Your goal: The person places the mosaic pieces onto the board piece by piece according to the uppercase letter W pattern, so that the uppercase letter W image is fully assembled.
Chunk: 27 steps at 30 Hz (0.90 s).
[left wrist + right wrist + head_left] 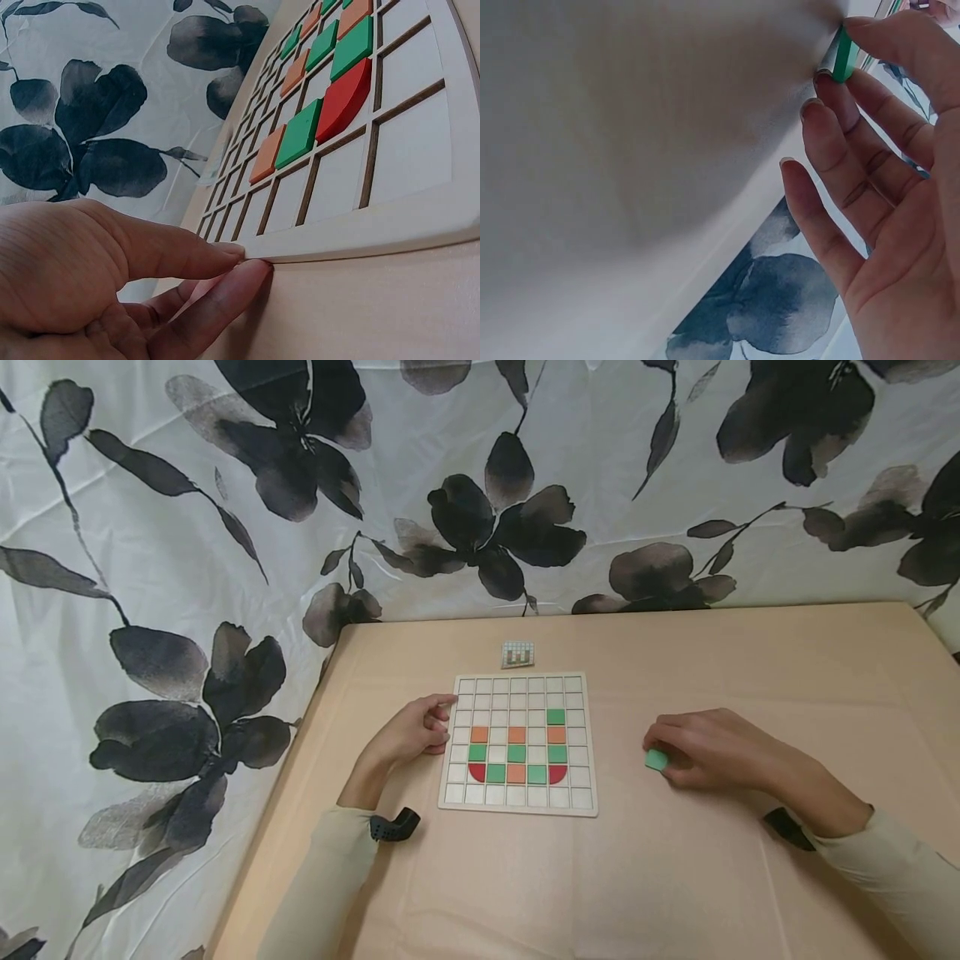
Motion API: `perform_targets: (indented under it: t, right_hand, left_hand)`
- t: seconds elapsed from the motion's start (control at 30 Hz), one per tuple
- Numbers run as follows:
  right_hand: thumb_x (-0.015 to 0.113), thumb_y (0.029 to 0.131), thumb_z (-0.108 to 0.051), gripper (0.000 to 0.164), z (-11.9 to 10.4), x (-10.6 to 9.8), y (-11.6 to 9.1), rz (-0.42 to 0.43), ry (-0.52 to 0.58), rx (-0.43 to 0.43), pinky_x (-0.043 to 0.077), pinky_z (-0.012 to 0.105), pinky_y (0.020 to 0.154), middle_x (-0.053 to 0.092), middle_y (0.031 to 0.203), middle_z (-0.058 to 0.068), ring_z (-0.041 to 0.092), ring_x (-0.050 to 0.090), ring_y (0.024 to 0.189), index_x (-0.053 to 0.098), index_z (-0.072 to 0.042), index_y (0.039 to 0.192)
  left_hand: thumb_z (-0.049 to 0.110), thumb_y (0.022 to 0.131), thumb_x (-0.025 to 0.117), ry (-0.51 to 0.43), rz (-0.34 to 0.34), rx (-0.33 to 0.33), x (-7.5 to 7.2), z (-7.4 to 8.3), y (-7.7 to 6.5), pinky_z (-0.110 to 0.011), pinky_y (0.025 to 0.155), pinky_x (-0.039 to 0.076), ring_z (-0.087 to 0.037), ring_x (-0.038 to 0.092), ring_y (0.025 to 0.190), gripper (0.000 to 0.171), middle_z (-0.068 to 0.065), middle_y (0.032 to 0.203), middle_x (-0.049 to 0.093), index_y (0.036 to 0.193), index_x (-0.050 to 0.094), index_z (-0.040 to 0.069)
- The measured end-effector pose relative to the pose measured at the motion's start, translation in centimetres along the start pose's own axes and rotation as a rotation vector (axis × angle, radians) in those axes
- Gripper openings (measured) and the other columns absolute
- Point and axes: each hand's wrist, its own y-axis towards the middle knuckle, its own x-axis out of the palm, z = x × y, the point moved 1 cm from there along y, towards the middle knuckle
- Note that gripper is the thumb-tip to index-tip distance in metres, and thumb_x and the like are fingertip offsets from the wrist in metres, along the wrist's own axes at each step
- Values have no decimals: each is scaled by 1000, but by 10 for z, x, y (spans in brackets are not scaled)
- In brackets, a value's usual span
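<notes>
A white grid board (517,800) lies on the table, with green, orange and red tiles set in some squares; two rounded red tiles (477,772) sit in the second row from its near edge. At the board's left edge is my left hand (412,731); its thumb (180,251) and a finger meet at the rim, seeming to pinch it. Out to the right of the board, my right hand (705,750) pinches a green square tile (656,760) just over the table. The right wrist view shows this tile (844,56) edge-on between thumb and fingertips, the other fingers loosely bent.
A small card (517,654) with a little grid picture lies just beyond the board's far edge. The light wooden table (750,660) extends to both sides. A white cloth with dark flowers (420,443) hangs behind the table and along its left side.
</notes>
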Motion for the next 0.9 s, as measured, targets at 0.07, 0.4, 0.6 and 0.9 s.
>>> perform_targets:
  t: [0.07,0.4,0.6,0.9]
  right_hand:
    - [82,75,-21,24,1,1,1,-4,5,-5,46,22,61,58,87,-17,-4,46,69,70,-24,96]
    - [80,77,-24,23,2,3,9,-55,32,8,48,23,65,59,90,-19,-2,51,73,71,-26,98]
    - [81,78,-24,22,2,-1,15,-60,58,-4,45,21,62,58,90,-19,-1,50,72,72,-27,99]
    - [81,78,-25,24,4,-9,29,-85,60,-4,39,20,57,57,87,-16,1,48,70,72,-28,100]
  left_hand:
    - [-12,94,61,3,-1,2,0,1,-1,-30,71,59,-20,53,87,62,-15,115,46,151,45,8]
    - [-12,94,60,-11,-1,-2,0,1,-2,-30,72,59,-20,53,88,63,-15,116,46,151,45,8]
    - [-12,94,60,-7,-4,-7,-1,2,-3,-30,71,59,-20,53,87,63,-15,115,45,151,45,8]
    - [-11,94,61,-1,3,-17,-1,1,-3,-32,73,59,-20,53,87,63,-15,115,46,151,46,9]
